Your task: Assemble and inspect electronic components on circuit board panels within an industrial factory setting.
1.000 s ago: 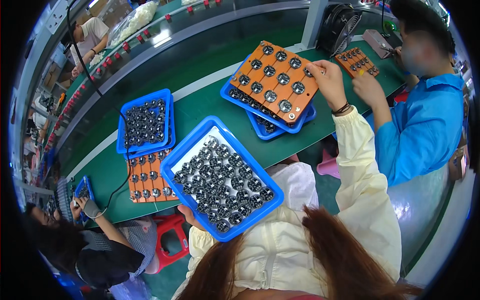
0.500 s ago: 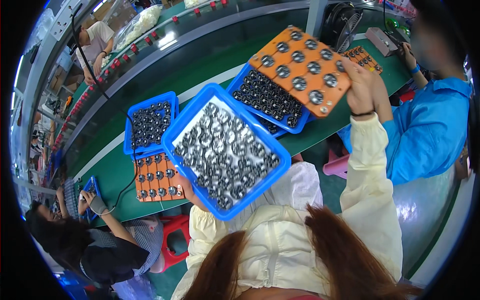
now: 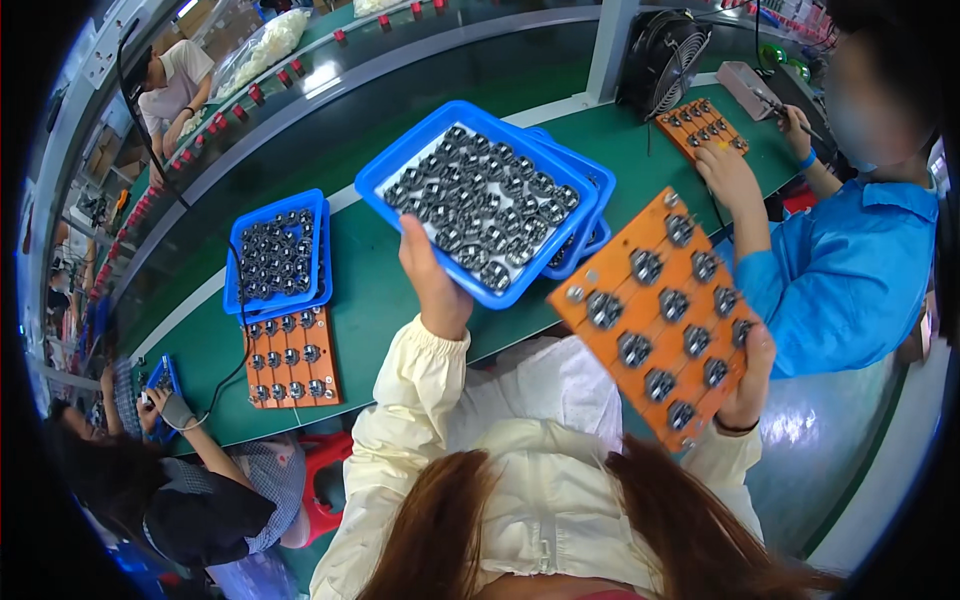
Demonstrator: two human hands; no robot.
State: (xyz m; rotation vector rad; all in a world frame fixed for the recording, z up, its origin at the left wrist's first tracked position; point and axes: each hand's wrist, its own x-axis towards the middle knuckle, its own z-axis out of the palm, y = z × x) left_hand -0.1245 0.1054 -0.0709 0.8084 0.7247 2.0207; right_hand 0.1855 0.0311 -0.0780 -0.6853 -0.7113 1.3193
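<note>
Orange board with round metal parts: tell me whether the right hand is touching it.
Touching. The head view shows the right hand gripping the orange board at its lower right corner, fingers wrapped over the edge.

Your left hand (image 3: 432, 280) is raised forward, fingers clamped. Your right hand (image 3: 752, 378) grips out at the side, cream-sleeved forearm bent.

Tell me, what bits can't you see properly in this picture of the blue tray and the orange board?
Head view only:
- Blue plastic tray of small metal parts: the left hand hides its near rim, and the parts are too small to identify.
- Orange rectangular board studded with metal parts: the right hand covers its lower corner.
- Second blue tray underneath: the top tray hides its contents.
</note>
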